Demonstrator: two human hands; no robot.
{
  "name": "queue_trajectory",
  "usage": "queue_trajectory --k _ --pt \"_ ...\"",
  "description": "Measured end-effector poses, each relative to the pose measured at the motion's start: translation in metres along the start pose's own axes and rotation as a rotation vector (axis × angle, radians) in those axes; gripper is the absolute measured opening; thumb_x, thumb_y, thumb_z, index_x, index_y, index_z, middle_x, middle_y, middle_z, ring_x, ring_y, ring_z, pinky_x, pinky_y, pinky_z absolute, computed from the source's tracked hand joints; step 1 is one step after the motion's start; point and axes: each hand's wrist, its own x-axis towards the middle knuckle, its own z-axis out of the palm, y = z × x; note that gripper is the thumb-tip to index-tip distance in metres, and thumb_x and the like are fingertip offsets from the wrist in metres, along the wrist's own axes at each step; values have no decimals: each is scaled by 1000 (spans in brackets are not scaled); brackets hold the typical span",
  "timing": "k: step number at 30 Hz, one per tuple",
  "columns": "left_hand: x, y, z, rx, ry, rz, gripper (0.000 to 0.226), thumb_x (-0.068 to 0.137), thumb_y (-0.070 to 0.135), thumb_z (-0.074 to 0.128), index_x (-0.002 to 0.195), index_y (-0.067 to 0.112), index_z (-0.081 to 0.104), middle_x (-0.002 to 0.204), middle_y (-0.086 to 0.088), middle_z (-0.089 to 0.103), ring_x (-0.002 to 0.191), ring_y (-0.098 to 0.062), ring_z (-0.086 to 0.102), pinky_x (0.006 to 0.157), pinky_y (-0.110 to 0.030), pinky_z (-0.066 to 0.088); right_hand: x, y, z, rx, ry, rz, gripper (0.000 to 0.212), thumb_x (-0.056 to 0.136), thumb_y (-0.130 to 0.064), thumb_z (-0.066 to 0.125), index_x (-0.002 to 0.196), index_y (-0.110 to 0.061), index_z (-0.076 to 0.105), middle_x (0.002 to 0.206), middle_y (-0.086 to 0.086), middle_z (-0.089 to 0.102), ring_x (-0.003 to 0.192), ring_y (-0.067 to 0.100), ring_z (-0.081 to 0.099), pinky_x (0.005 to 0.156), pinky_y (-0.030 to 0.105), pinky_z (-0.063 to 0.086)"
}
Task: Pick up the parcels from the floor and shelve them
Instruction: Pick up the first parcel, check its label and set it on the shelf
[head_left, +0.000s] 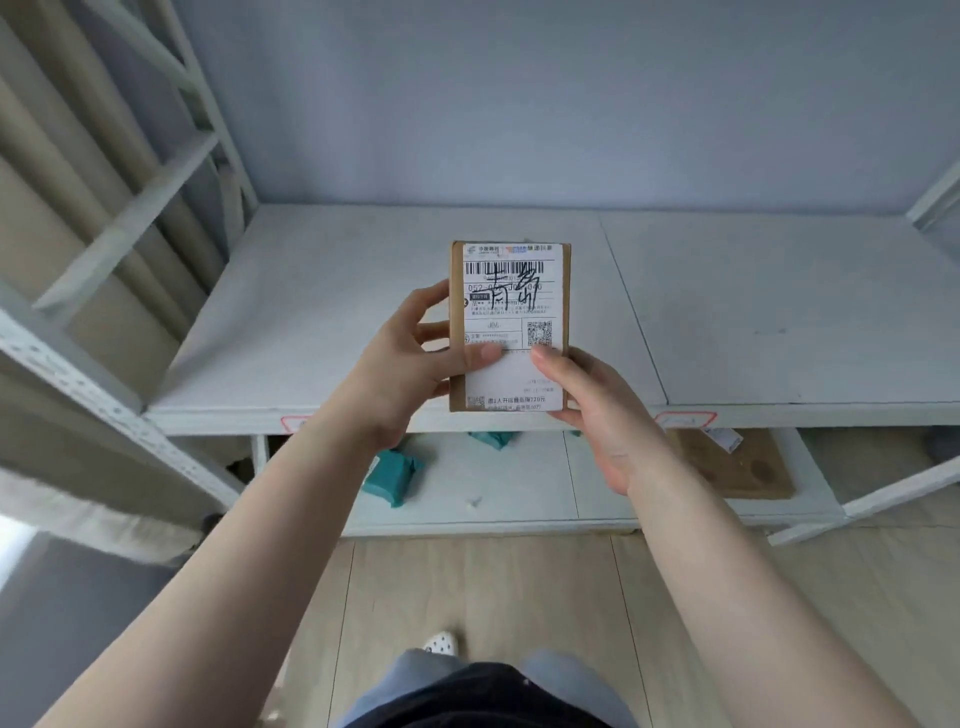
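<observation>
Parcel: a small brown cardboard box (510, 326) held upright in the air in front of the shelving, its white shipping label (514, 332) facing the camera (barcode at the top, black handwriting across it, a QR code lower right).

Left hand: the left hand (410, 358) closes on the parcel's left edge; its thumb lies across the label's lower part, and the other fingers (434, 299) curl around the left side towards the back, where their tips are hidden.

Right hand: the right hand (602, 410) grips the lower right corner; the thumb presses the label just beside the left thumb, nearly tip to tip, and the remaining fingers pass under and behind the box (only a sliver of one shows below the bottom edge).

Upper shelf: a white shelf board (753, 312) lies behind and past the fingertips, bare around the parcel.

Lower shelf: below the wrists, a second white board (519, 499) carries two teal packets, one (392, 475) under the left wrist, a smaller one (493, 439) between the two hands, and a flat brown cardboard parcel (737, 467) out beyond the right hand.

Floor: pale wood-look flooring (519, 587) runs beneath both forearms.

Frame: a white metal upright (78, 384) stands well to the left of the left hand.
</observation>
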Motion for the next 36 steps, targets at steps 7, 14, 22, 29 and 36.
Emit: queue_trajectory --k 7,14,22,29,36 --pt "9 35 3 -9 -18 124 97 52 17 91 140 28 52 123 -10 68 104 -24 73 87 -41 61 13 -38 -19 -7 -48 -159 28 81 -38 68 103 -21 70 104 -9 77 99 5 71 88 22 54" --pt "-22 66 8 4 17 227 91 44 23 90 128 32 56 119 -8 70 109 -31 70 98 -53 54 0 -67 -31 -80 -126 -241 50 74 -37 69 117 -13 66 115 -1 75 108 14 69 96 32 52" --pt "-66 113 25 62 40 406 88 51 27 88 132 30 54 124 -10 70 109 -28 72 98 -52 54 -32 -114 -46 -130 -185 -407 49 77 -32 68 121 -11 65 118 -1 73 110 13 68 96 28 52" --pt "-83 169 41 49 5 612 84 57 22 85 136 25 54 126 -12 70 107 -29 74 91 -45 57 -58 -180 -63 -244 -145 -627 60 68 -50 68 116 -15 68 114 -8 75 107 7 68 92 23 52" --pt "-82 227 56 89 10 736 81 59 23 87 134 26 56 125 -9 72 105 -25 75 92 -46 57 -66 -244 -79 -330 -103 -735 50 73 -50 68 111 -18 71 109 -10 76 105 7 69 99 33 50"
